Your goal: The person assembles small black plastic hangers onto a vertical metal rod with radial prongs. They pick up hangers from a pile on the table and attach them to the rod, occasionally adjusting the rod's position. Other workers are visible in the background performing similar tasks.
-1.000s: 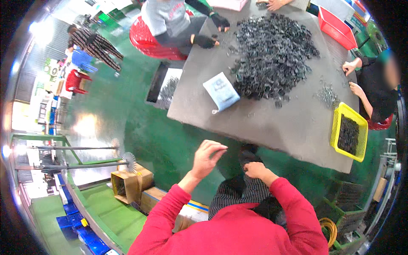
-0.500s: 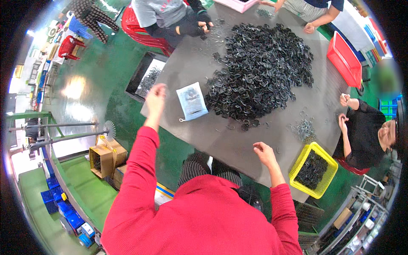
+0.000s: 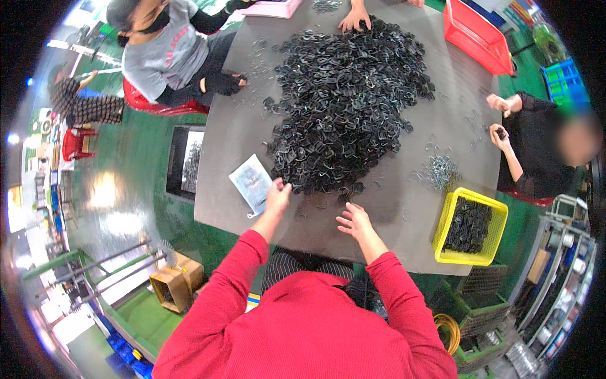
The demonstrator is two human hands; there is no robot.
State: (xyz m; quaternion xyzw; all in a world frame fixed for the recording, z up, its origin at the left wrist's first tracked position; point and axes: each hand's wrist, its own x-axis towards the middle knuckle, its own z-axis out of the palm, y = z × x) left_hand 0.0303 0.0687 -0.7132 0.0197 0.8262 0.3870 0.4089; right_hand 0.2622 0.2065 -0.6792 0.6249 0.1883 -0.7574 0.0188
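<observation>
Hands beside black clip heap, booklet

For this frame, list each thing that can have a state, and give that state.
left hand: empty, fingers at the near edge of the pile
right hand: open, empty, palm down over the table
pile of black clips: loose heap on the grey table
yellow basket: partly filled with black clips
red basket: on the far corner, contents cannot be told
plastic packet: lying flat

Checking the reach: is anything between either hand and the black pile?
Nothing visible. The left hand is at the near edge of the pile; the right hand hovers just short of it over bare table. The packet lies off left.
</observation>
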